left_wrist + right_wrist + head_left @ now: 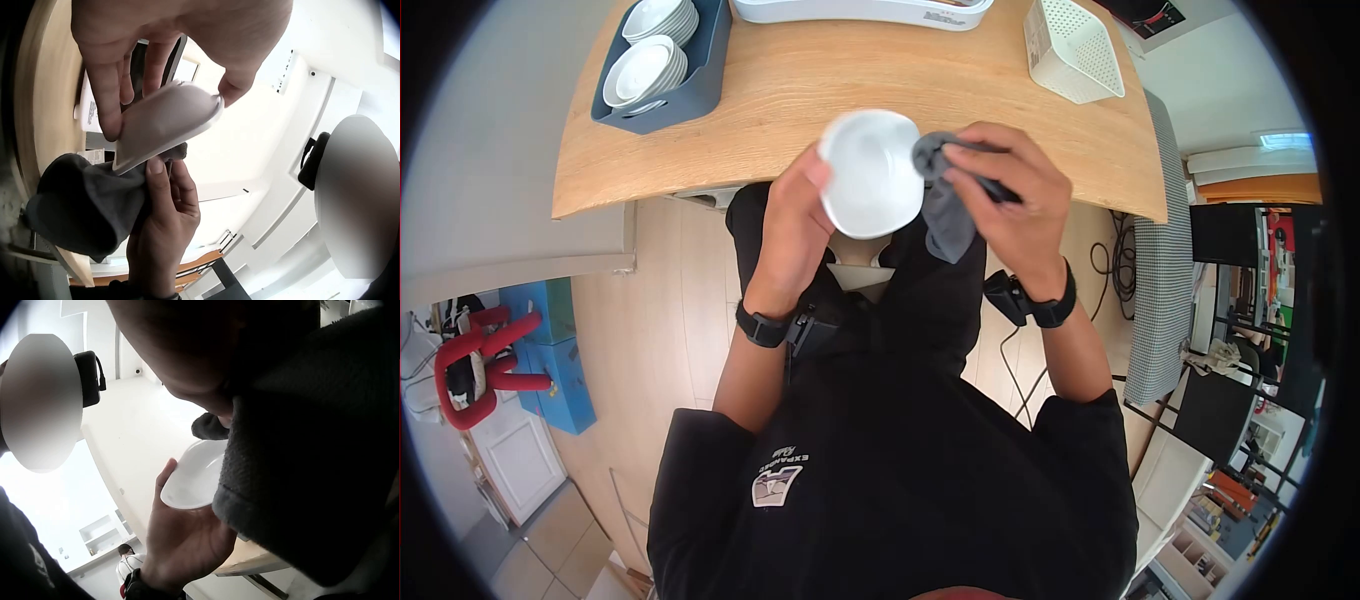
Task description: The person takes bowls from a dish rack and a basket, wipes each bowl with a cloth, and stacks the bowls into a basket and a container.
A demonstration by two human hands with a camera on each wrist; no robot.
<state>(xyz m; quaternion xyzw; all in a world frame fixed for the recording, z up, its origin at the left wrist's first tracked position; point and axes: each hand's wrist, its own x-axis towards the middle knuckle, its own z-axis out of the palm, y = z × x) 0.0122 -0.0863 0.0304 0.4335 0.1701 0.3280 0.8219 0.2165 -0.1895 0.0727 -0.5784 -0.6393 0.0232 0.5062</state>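
A white bowl (872, 180) with a rounded-square rim is held up just off the table's front edge, its inside facing the head camera. My left hand (796, 218) grips it by the left side, thumb at the rim; in the left wrist view the fingers spread along the outside of the bowl (164, 119). A dark grey cloth (949, 228) is pinched in my right hand (1028, 196), with a bunched end at the bowl's right rim and the rest hanging down. Up close in the right wrist view, the cloth (300, 469) covers part of the bowl (190, 478).
A blue-grey bin (708, 90) with stacked white bowls (645, 72) stands at the table's back left. A white tray (860, 12) lies along the far edge, and a cream perforated basket (1080, 55) stands at the back right. The wooden table (790, 120) ends just before my lap.
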